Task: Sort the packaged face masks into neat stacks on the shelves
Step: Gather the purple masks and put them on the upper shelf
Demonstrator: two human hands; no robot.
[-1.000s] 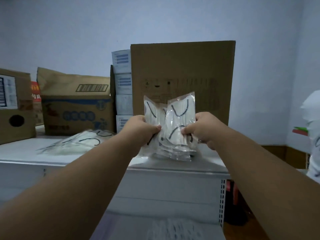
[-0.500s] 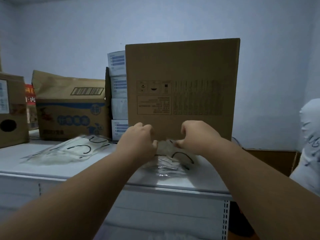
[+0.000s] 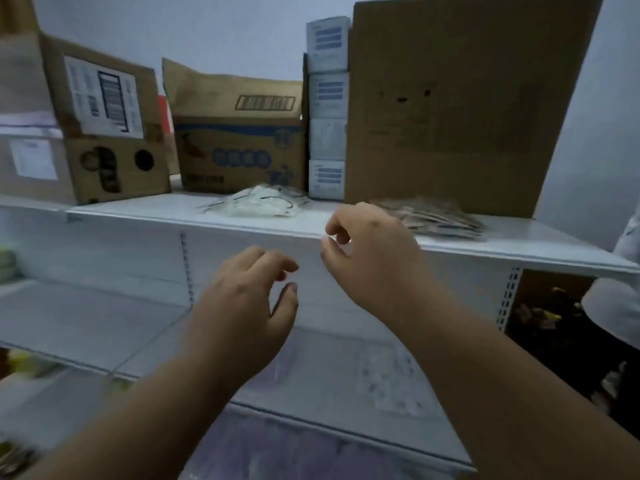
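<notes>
Two piles of packaged face masks lie on the top white shelf (image 3: pixel 519 242). The right stack (image 3: pixel 436 216) sits in front of the tall cardboard box (image 3: pixel 467 105). The left pile (image 3: pixel 259 204) lies in front of the blue-printed box (image 3: pixel 239 154). My right hand (image 3: pixel 367 254) hovers in front of the shelf edge, just left of the right stack, fingers loosely curled and holding nothing. My left hand (image 3: pixel 249 306) hangs lower, below the shelf edge, fingers relaxed and empty. More clear mask packets (image 3: pixel 388 379) lie blurred on the lower shelf.
A cardboard box with round holes and a label (image 3: pixel 107 133) stands at the left on the top shelf. Small white boxes (image 3: pixel 327 109) are stacked between the cartons. A white bag (image 3: pixel 616 306) hangs at the right edge.
Both hands let go of the mask packets, which now lie as the right stack on the top shelf. My hands have drawn back and down, and the view has tilted lower.
</notes>
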